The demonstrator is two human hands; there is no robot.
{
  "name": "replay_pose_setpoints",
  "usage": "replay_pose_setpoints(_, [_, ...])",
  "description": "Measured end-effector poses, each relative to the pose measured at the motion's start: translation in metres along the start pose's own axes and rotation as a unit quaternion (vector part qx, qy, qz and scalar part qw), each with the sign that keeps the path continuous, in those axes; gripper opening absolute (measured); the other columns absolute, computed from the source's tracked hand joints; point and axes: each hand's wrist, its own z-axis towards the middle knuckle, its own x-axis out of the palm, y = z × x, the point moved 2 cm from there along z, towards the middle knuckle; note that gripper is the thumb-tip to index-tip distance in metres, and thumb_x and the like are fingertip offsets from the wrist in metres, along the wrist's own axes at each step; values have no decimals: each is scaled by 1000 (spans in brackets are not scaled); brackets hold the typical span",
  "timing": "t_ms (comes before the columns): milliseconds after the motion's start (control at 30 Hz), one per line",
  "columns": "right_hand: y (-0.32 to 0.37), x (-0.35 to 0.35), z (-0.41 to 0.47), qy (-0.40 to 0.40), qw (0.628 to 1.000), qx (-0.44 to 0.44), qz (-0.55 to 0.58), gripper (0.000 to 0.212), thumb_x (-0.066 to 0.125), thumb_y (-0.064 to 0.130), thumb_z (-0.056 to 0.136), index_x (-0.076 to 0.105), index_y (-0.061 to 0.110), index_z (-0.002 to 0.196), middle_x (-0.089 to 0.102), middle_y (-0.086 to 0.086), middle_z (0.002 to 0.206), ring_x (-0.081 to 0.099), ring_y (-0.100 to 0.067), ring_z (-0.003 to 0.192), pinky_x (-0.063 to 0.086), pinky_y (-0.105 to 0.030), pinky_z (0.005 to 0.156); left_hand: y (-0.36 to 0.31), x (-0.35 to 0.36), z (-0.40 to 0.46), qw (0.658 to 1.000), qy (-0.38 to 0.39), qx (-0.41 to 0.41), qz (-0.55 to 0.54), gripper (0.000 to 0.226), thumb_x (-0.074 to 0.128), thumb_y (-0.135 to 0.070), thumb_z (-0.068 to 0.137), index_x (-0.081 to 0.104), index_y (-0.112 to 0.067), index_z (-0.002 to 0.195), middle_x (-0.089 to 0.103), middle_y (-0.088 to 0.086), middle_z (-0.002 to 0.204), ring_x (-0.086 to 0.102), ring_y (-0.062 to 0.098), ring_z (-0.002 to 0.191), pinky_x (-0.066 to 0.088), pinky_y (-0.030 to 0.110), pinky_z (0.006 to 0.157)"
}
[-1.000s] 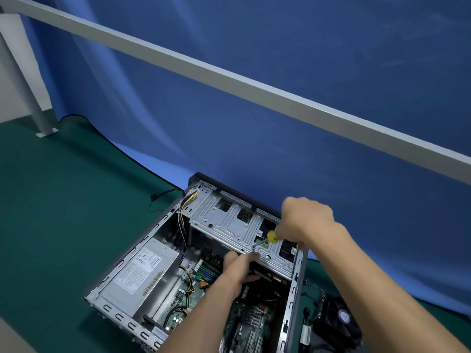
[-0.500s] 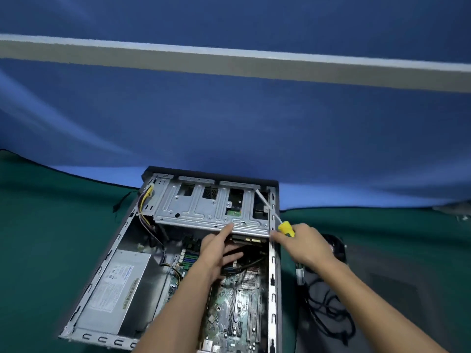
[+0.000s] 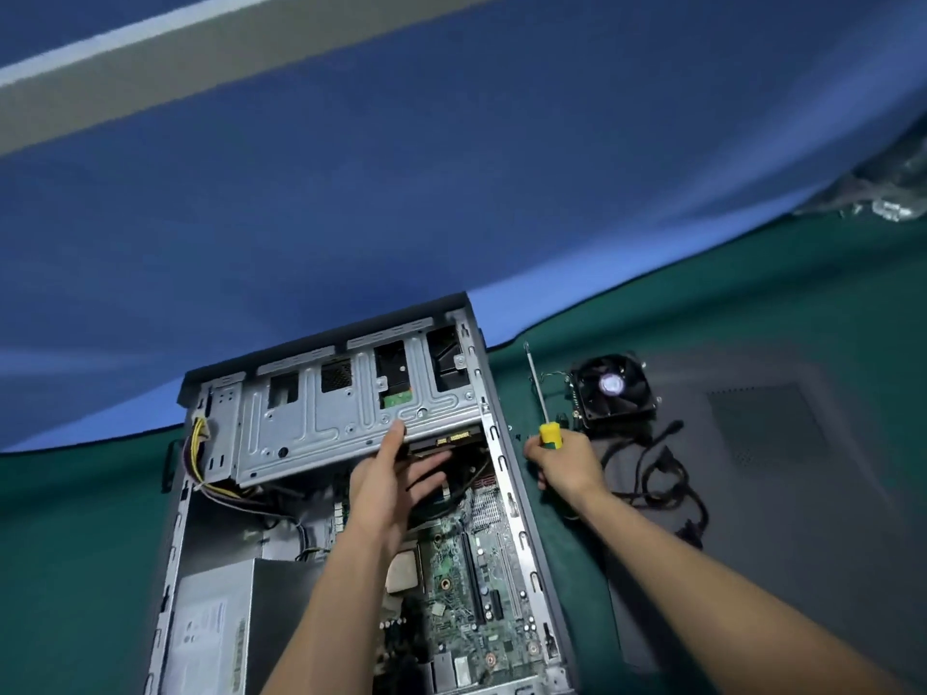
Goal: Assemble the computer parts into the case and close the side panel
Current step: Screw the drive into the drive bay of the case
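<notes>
An open computer case (image 3: 506,474) lies on its side on the green table, showing the motherboard (image 3: 466,584), a grey power supply (image 3: 210,629) and a silver drive cage (image 3: 326,418). My left hand (image 3: 396,479) reaches inside, thumb against the cage's lower edge and fingers spread under it, by a drive (image 3: 451,438) seated beneath. My right hand (image 3: 564,461) grips a yellow-and-green screwdriver (image 3: 544,408) just right of the case, shaft pointing away from me. A black cooler fan (image 3: 614,388) sits on the table further right.
A dark grey side panel (image 3: 782,474) lies flat at the right, with tangled black cables (image 3: 662,484) on its left part. Yellow and black wires (image 3: 200,459) hang at the cage's left end. A blue backdrop rises behind the table.
My right hand has drawn the screwdriver off the drive cage and out to the right of the case. The left hand stays under the cage. The camera view swung right, revealing the fan and panel.
</notes>
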Motion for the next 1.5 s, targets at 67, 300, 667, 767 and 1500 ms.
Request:
replay_pose_setpoints(67, [-4, 5, 3, -31, 999, 9, -19, 21, 63, 19, 89, 58, 21, 68, 61, -5, 64, 59, -25, 59, 52, -40, 65, -1, 0, 0, 1000, -4, -2, 4, 40, 58, -37, 89, 42, -13, 116, 34, 23, 146, 71, 28, 89, 57, 27, 60])
replay_pose_setpoints(300, [-8, 17, 14, -96, 991, 13, -93, 14, 61, 26, 91, 61, 14, 97, 69, -11, 90, 66, -31, 82, 47, -30, 67, -3, -1, 3, 1000, -15, -20, 6, 34, 59, -35, 89, 44, -12, 108, 32, 23, 146, 70, 30, 90, 59, 30, 67])
replay_pose_setpoints(667, [-10, 17, 11, -134, 977, 8, -165, 22, 53, 28, 96, 61, 8, 91, 64, -9, 82, 58, -28, 75, 38, -27, 63, -5, 0, 0, 1000, -13, -24, 2, 53, 59, -36, 90, 37, -11, 131, 25, 21, 151, 70, 30, 91, 57, 26, 62])
replay_pose_setpoints(767, [-8, 10, 1, -129, 983, -7, -134, 24, 53, 30, 96, 56, 12, 80, 58, -5, 74, 55, -27, 69, 35, -27, 60, -6, -1, -1, 1000, -9, -30, 4, 67, 61, -36, 88, 33, -4, 140, 27, 23, 149, 70, 31, 91, 57, 26, 61])
replay_pose_setpoints(1500, [149, -21, -83, 54, 972, -215, 81, 13, 61, 12, 89, 64, 12, 77, 47, 6, 43, 48, -10, 35, 43, -24, 48, -116, 33, -64, 943, 34, 18, 332, 24, 45, -19, 98, 61, -2, 93, 69, 7, 68, 62, 18, 52, 46, 22, 46])
